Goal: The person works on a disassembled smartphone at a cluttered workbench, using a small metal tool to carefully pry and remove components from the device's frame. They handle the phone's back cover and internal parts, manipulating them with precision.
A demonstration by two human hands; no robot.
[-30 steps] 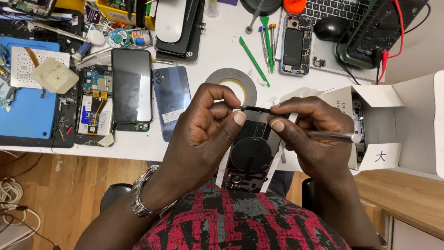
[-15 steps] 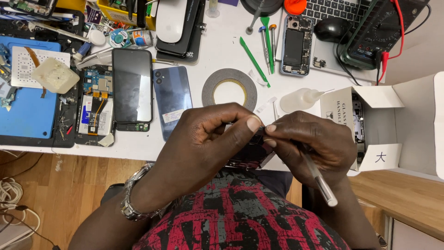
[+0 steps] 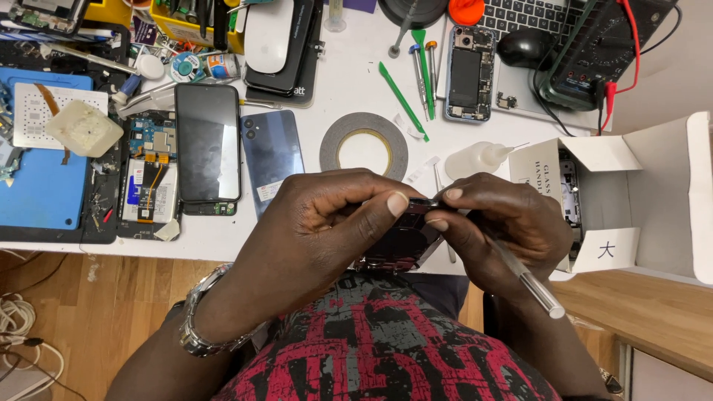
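A: While both hands meet at the near edge of the worktop (image 3: 334, 89), what's changed vs half a sec ago?

B: Not much. Left hand (image 3: 327, 223) still pinches the dark phone part (image 3: 401, 238) w/ thumb on its top edge, fingers curled shut around it. Right hand (image 3: 497, 223) still closed on the same part from the right, forefinger tip now just touching the left thumb.

A: And the tool?

B: Metal tool (image 3: 531, 286) stays tucked in the right hand, handle pointing near-right, same tilt as before.

A: A sec ago?

B: Then the hands sat further apart, tool lying roughly level, round black piece showing below. Now the part's mostly hidden btwn the palms.

A: Stuff around?

B: Unmoved: grey tape roll (image 3: 364, 145) just far of the hands, blue phone (image 3: 272, 160) to the left, black phone (image 3: 207, 145) beside it, white box (image 3: 646, 193) at right.
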